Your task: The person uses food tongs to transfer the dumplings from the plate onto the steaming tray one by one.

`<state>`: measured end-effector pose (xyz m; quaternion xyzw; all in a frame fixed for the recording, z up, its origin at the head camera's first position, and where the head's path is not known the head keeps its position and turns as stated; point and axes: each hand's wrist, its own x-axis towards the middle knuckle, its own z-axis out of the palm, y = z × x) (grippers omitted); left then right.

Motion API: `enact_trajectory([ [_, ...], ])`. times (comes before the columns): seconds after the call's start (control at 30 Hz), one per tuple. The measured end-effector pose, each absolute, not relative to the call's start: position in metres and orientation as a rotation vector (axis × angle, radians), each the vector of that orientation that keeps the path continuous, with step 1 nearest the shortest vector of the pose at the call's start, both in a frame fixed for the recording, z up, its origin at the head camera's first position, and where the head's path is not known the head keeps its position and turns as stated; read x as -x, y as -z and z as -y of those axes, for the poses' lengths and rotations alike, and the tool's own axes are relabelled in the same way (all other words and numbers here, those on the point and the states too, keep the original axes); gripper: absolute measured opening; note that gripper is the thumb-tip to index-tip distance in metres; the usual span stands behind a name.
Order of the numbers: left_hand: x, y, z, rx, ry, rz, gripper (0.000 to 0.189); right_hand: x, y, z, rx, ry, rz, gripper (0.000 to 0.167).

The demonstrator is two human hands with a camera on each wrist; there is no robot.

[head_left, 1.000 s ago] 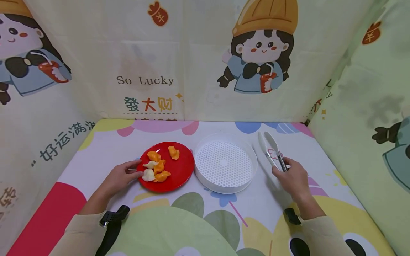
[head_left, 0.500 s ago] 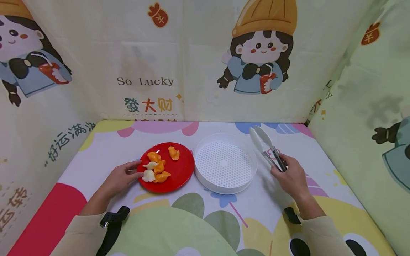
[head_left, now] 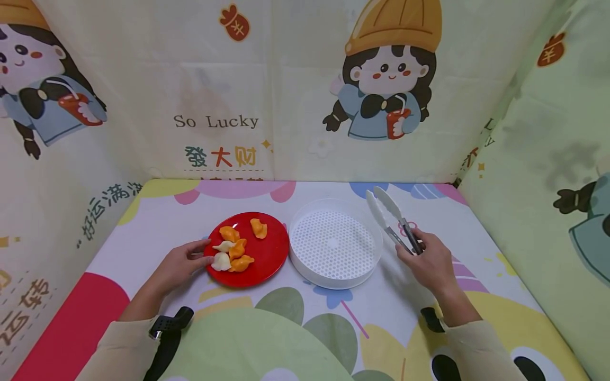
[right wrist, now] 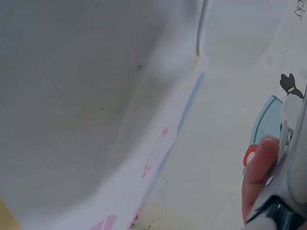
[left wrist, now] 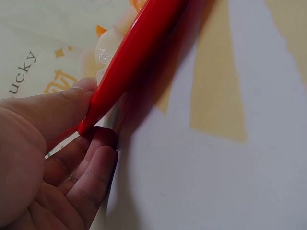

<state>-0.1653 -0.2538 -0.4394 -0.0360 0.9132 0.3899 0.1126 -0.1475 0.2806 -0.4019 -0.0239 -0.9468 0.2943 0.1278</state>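
My left hand [head_left: 177, 265] pinches the left rim of a red plate [head_left: 269, 260]. In the left wrist view the thumb lies on top of the plate's edge, with fingers [left wrist: 93, 170] curled underneath. Orange dumplings [head_left: 241, 263] and white dumplings [head_left: 221, 261] sit on the plate, mostly at its left side. To the right, my right hand [head_left: 434, 263] grips a pair of tongs [head_left: 389, 204] by the handles. The tongs' arms stand apart with nothing between them, pointing up and left beside the far right rim of a white perforated round tray [head_left: 329, 283].
The tray stands close against the plate's right side. A patterned cloth [head_left: 229, 338] covers the table. Printed curtains [head_left: 295, 95] rise behind the table and along both sides.
My right hand has brought the tongs left, toward the white tray, and their tips have swung left. The left hand and the plate stay in place.
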Motion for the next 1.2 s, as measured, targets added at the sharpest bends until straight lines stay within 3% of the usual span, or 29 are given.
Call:
enact_trajectory([
  [0.6, 0.164, 0.441, 0.254, 0.106, -1.168, -2.667, 0.075, 0.151, 0.394, -0.267, -0.104, -0.830, 2.715, 0.057],
  [1.2, 0.166, 0.442, 0.253, 0.107, -1.157, -2.683, 0.075, 0.154, 0.377, -0.224, -0.648, -0.842, 2.819, 0.052],
])
